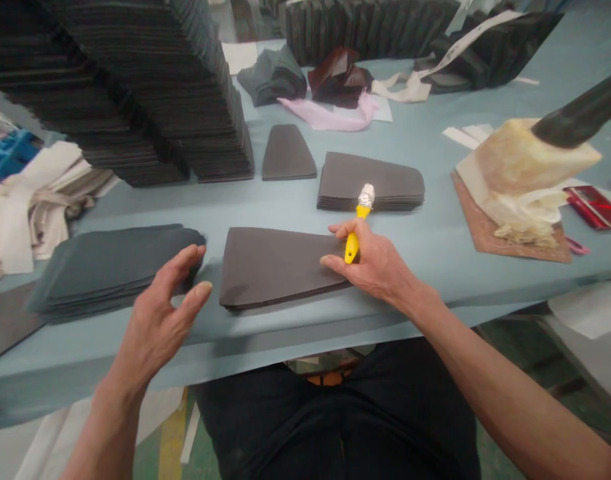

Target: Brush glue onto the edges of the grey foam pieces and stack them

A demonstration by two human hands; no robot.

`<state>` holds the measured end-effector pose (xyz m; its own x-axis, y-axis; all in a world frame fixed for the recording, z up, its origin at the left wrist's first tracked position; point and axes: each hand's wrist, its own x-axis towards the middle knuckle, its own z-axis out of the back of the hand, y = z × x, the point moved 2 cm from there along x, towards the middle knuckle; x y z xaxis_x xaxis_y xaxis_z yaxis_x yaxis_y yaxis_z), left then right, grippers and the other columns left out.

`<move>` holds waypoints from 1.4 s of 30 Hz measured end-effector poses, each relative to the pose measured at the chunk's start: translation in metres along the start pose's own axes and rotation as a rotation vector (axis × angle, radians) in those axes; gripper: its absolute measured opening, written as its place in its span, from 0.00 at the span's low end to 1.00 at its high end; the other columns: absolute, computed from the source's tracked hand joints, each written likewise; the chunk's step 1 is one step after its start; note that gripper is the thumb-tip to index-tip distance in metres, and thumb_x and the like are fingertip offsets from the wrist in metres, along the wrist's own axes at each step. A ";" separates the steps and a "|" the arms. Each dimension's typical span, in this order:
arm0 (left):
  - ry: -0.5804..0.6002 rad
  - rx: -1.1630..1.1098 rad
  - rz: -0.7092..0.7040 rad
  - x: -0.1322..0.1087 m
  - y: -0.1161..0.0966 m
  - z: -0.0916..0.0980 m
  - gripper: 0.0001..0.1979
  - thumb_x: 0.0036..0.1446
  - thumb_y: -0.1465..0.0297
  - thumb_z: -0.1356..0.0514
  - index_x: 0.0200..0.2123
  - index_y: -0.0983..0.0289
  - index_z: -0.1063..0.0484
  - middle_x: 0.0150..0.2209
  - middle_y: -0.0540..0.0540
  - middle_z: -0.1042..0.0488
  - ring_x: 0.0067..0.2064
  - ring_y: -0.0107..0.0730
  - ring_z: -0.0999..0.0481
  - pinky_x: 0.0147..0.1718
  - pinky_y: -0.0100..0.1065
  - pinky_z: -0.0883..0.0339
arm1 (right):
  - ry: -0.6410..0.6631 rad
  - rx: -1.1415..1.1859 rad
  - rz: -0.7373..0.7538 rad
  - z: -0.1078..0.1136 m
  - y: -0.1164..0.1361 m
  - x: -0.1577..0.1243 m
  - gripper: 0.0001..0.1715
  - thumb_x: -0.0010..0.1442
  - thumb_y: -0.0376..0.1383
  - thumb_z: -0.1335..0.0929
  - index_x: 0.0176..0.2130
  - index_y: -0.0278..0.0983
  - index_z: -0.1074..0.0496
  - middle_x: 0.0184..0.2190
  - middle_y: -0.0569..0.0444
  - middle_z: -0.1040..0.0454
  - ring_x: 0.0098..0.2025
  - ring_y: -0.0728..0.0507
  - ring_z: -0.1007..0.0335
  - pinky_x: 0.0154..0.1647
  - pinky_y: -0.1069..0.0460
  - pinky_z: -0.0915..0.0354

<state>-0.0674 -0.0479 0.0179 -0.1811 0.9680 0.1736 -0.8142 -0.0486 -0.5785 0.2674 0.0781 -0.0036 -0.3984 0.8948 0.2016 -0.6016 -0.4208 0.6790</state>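
Note:
My right hand holds a brush by its yellow handle, its pale, wrapped-looking head pointing away from me. The thumb and fingers of that hand are at the right end of a dark grey stack of cut pieces. Thumb and fingers apart, my left hand is empty, over the right end of a blue-grey stack. Behind the brush lies another grey stack, and left of that a small tapered piece.
Tall dark stacks rise at the back left. Cloth scraps lie at far left. On the right, a pale block-shaped container with a dark handle rests on a brown board, near a red object.

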 end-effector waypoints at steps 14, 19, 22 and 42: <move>0.077 0.058 -0.552 0.061 -0.075 -0.028 0.21 0.73 0.51 0.44 0.56 0.54 0.20 0.56 0.53 0.17 0.57 0.42 0.18 0.61 0.41 0.26 | -0.177 -0.123 0.429 0.016 0.011 -0.016 0.17 0.66 0.41 0.24 0.47 0.42 0.34 0.58 0.40 0.17 0.56 0.36 0.17 0.55 0.41 0.24; 0.068 0.127 -0.620 0.058 -0.060 -0.044 0.16 0.74 0.55 0.45 0.48 0.55 0.20 0.44 0.52 0.19 0.44 0.38 0.19 0.45 0.38 0.27 | -0.211 -0.142 0.493 0.007 0.012 -0.022 0.10 0.70 0.37 0.28 0.45 0.42 0.34 0.49 0.47 0.14 0.46 0.39 0.15 0.48 0.45 0.24; 0.052 0.136 -0.623 0.055 -0.056 -0.048 0.14 0.75 0.57 0.44 0.49 0.55 0.21 0.44 0.52 0.20 0.45 0.37 0.20 0.47 0.37 0.28 | -0.238 -0.124 0.496 0.002 0.010 -0.023 0.10 0.69 0.35 0.27 0.44 0.42 0.33 0.48 0.47 0.14 0.46 0.39 0.15 0.48 0.45 0.23; 0.207 -0.176 -0.031 0.092 -0.101 -0.012 0.28 0.72 0.44 0.50 0.28 0.57 0.32 0.21 0.47 0.33 0.22 0.29 0.34 0.22 0.31 0.35 | -0.417 -0.080 0.264 0.062 -0.027 -0.012 0.05 0.74 0.38 0.32 0.43 0.45 0.34 0.47 0.50 0.12 0.40 0.43 0.12 0.41 0.49 0.20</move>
<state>0.0046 0.0486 0.0830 -0.0267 0.9989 0.0372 -0.7057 0.0075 -0.7085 0.3313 0.0877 0.0198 -0.2434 0.7329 0.6353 -0.5751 -0.6365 0.5140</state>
